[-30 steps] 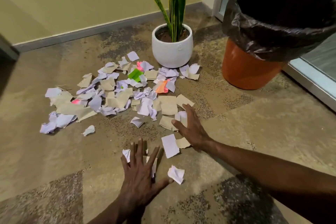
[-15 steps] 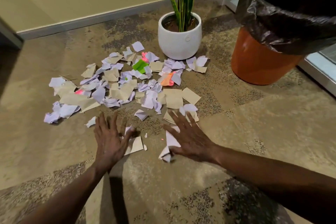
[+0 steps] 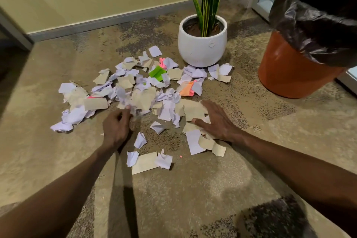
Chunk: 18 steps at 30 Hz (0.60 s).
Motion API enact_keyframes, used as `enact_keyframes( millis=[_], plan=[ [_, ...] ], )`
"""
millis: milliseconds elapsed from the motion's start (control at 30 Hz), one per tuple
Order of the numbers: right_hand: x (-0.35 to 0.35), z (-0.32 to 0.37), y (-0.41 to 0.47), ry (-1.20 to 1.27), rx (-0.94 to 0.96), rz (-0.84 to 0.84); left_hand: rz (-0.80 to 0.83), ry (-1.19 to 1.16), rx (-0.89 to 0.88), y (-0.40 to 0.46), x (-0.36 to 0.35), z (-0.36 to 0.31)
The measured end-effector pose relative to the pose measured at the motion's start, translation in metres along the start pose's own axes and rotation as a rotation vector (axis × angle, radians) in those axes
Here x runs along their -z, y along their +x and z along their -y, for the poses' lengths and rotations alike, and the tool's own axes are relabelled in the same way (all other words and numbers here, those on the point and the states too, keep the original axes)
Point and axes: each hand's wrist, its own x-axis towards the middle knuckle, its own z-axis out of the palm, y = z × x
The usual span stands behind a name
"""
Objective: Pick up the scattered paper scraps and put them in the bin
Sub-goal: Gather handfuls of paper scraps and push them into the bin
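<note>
At centre frame, light, flimsy paper scraps (image 3: 143, 91) are lying scattered; left hand (image 3: 116, 127) is pinching some, right hand (image 3: 216, 121) is pressing flat, bin (image 3: 293, 71) is waiting upper right.

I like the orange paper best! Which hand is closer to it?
Right. The right hand lies flat just below the orange scrap; the left hand sits farther off, down and to its left.
</note>
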Motion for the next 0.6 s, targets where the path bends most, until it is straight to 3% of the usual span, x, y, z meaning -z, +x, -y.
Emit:
enact_keyframes(
  millis=[100,167,267,400,600],
  plan=[
    [0.006,0.012,0.009,0.137,0.066,-0.055,-0.177,0.004,0.034,-0.004,-0.012,-0.021],
    [0.016,0.016,0.025,0.149,0.012,-0.122,-0.169,0.14,-0.056,0.008,-0.014,-0.024],
    [0.024,0.014,0.055,0.09,-0.118,-0.057,0.106,0.419,-0.192,0.04,-0.024,-0.026],
    [0.013,0.029,0.073,-0.087,-0.081,0.185,0.551,0.497,-0.291,0.066,-0.046,-0.033],
    [0.004,0.052,0.04,-0.23,0.261,0.368,0.664,0.508,-0.514,0.015,-0.034,-0.037]
  ],
)
